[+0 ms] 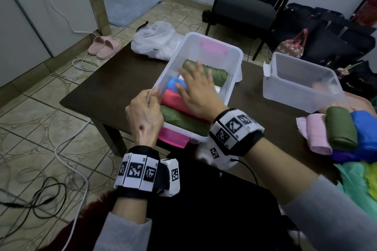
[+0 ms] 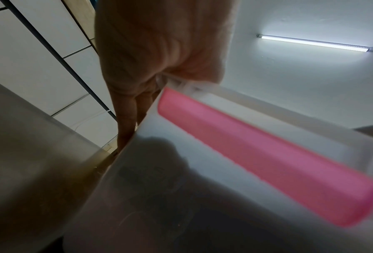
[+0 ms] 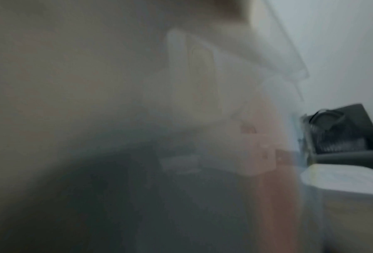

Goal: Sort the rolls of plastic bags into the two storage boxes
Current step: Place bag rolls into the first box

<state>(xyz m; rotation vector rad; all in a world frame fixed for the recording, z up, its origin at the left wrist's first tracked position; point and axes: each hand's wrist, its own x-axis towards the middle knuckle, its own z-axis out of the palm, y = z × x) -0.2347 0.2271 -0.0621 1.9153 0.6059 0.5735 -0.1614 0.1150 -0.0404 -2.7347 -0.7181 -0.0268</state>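
Note:
A clear storage box [image 1: 234, 49] with pink latches stands mid-table and holds a green roll [image 1: 183, 122] at the near end, then a red roll [image 1: 171, 98], a blue roll [image 1: 173, 83] and another green roll [image 1: 219, 74]. My left hand [image 1: 145, 112] grips the box's left rim, thumb over the edge; in the left wrist view its fingers [image 2: 127, 123] run down the box wall [image 2: 181, 171] beside the pink latch [image 2: 268, 162]. My right hand [image 1: 195, 89] lies flat with spread fingers on the rolls inside. A second clear box [image 1: 271, 87] stands to the right. The right wrist view is blurred.
Loose pink [image 1: 318, 136], green [image 1: 339, 128], blue [image 1: 365, 132] and purple [image 1: 342, 156] rolls lie at the table's right edge. A white plastic bag [image 1: 153, 40] sits on the far left corner of the dark table [image 1: 106, 87]. A dark chair [image 1: 244, 6] and bags stand behind.

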